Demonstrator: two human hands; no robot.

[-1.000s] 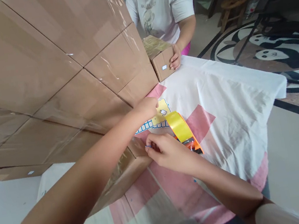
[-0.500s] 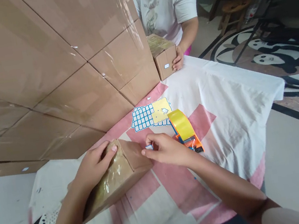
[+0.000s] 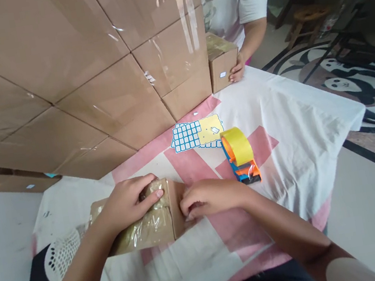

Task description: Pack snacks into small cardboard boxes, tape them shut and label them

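A small cardboard box (image 3: 152,231), sealed with shiny tape, lies on the table in front of me. Across its top, my left hand (image 3: 129,204) grips it near the right end, thumb and fingers on either side of the upper edge. My right hand (image 3: 214,195) is at that right end face, its fingers curled in against the cardboard. Whatever is between those fingertips is hidden. Beyond my right hand lie sheets of blue-edged label stickers (image 3: 187,136), partly peeled to yellow backing. A tape dispenser (image 3: 241,151) with a yellow roll lies beside them.
A tall wall of taped cardboard boxes (image 3: 105,92) fills the left and back of the table. Behind it a co-worker's hand (image 3: 237,70) holds a labelled box (image 3: 221,66). A pink and white cloth (image 3: 298,118) covers the table. Another box (image 3: 16,181) stands at far left.
My right hand, which was pinching a small label sticker beside the box, has moved down and against its end face. The box has turned slightly under my left hand. The view has shifted.
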